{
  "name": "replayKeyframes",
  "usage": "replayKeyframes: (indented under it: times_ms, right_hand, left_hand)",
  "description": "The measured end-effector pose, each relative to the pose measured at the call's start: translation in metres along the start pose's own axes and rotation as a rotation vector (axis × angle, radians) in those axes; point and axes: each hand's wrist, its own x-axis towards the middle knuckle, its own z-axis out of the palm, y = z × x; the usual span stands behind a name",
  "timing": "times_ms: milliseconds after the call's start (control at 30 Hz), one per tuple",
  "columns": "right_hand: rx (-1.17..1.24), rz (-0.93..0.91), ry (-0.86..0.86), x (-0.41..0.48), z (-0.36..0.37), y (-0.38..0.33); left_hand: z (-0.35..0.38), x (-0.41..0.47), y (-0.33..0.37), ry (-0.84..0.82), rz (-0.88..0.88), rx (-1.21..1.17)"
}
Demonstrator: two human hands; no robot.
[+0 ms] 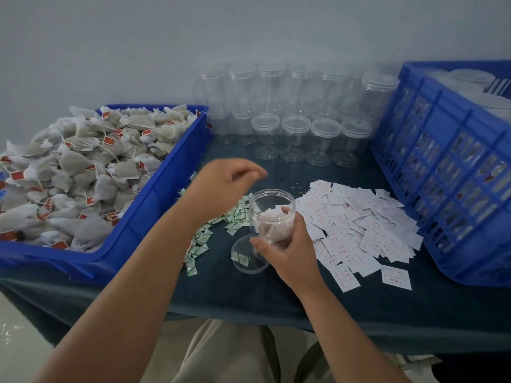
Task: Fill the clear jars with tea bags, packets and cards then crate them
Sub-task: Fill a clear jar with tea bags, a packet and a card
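The jar [272, 214] is at the near middle of the table [276, 294], lifted just clear of the cloth and standing close to upright. Its long axis runs nearly vertical and its open mouth faces up toward me. My right hand [289, 252] grips its lower half, fingers and thumb curled round the wall from the near right. A few tea bags [269, 230] lie in the bottom; the upper part is empty. My left hand [221, 186] hovers just far-left of the mouth, fingers loosely curled downward; the fingertips are blurred, and no item shows in them. Judged step: tea bag loading, early in this jar's fill, with packets and cards not yet visible inside. The next move likely calls for keeping the mouth level and steady while the left hand reaches left to the tray [154, 200] for another bag. A clear lid [243, 265] lies flat on the cloth directly below the jar. The green packets [221, 225] are scattered just left of it. The white cards [359, 228] spread to the right. Rows of empty jars [290, 106] stand at the far edge against the wall. The blue crate [442, 172] sits at the right, with filled jars showing through its slotted wall.
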Motion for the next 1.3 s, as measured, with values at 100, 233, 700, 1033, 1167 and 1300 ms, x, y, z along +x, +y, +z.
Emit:
replayKeyframes:
  times_ms: [100, 233, 700, 1033, 1167, 1300]
  right_hand:
    - [0.000, -0.006, -0.008, 0.000, 0.000, 0.001]
    - [0.020, -0.005, -0.017, 0.000, 0.000, 0.001]
    - [0.056, -0.147, 0.120, 0.000, 0.001, -0.002]
    - [0.048, -0.139, 0.075, 0.001, 0.002, -0.006]
    - [0.083, -0.124, 0.044, 0.001, 0.002, -0.003]
    - [0.046, -0.098, 0.061, -0.001, 0.002, -0.005]
  left_hand:
    - [-0.008, 0.007, -0.041, 0.108, -0.273, 0.167]
    - [0.014, 0.004, -0.088, -0.179, -0.463, 0.534]
    - [0.024, -0.002, -0.106, 0.338, -0.289, 0.232]
    - [-0.002, -0.016, 0.027, -0.058, 0.090, -0.060]
    - [0.015, -0.009, 0.033, -0.328, 0.201, 0.258]
    - [-0.006, -0.013, 0.018, -0.023, 0.111, 0.091]
